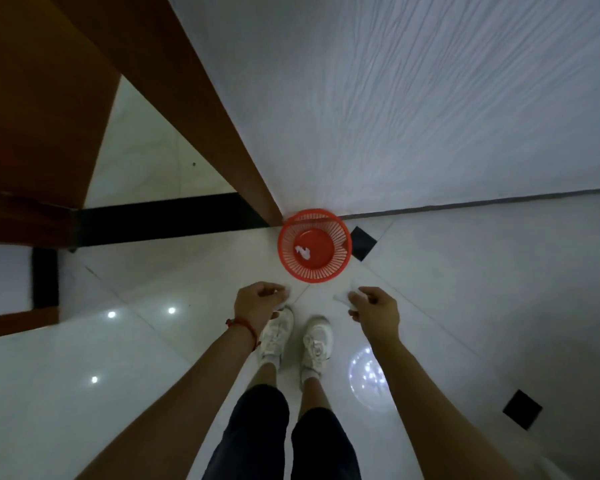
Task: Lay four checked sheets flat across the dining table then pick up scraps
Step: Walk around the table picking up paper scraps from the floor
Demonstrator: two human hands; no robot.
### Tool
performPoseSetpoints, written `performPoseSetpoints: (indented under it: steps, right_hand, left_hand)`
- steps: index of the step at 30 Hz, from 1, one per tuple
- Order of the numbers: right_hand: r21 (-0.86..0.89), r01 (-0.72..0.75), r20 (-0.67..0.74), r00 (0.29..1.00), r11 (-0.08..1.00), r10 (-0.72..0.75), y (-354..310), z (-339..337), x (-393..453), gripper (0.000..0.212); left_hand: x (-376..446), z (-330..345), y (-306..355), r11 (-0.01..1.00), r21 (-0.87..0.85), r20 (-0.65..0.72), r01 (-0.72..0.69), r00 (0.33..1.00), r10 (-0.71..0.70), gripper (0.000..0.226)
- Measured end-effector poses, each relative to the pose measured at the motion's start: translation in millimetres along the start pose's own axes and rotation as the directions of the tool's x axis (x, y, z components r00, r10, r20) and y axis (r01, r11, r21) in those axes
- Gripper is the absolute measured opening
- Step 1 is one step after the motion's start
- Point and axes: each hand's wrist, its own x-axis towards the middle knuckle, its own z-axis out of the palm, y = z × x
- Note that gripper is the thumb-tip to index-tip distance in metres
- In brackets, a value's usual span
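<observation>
Both hands held pale scraps above the glossy white tiled floor [465, 278], near a round red plastic mesh basket [314, 268].

The left hand [257, 301] curled round a small white scrap [284, 291]; the right hand [374, 308] pinched a thin translucent scrap [342, 299]. One crumpled white scrap [302, 252] lay inside the basket, beside the brown wooden frame [201, 109].

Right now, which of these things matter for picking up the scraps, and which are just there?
Part of the job:
- left hand, pinching a white scrap
- right hand, pinching another white scrap
- red basket, one scrap already inside

Just there:
- wooden post
- white wall
- floor tiles
- white shoes
- red wrist string
</observation>
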Motion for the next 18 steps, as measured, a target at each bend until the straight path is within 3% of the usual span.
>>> performPoseSetpoints:
  steps: [8, 13, 18]
  right_hand:
    - [-0.115, -0.032, 0.008, 0.999, 0.993, 0.033, 29.9, 49.3, 92.1, 0.027]
    - [-0.021, -0.124, -0.081, 0.989, 0.992, 0.122, 34.0, 63.5, 124.0, 0.032]
    - [-0.049, -0.053, 0.059, 0.997, 0.997, 0.056, 18.9, 67.2, 136.4, 0.037]
  left_hand:
    - [105.2, 35.6, -22.0, 0.997, 0.042, 0.008, 0.066, 0.998, -0.066, 0.014]
    - [138.1, 55.4, -22.7, 0.994, 0.03, 0.003, 0.106, 0.994, -0.106, 0.017]
    - [155.1, 71.1, -17.3, 0.987, 0.157, -0.04, 0.013, 0.999, -0.006, 0.035]
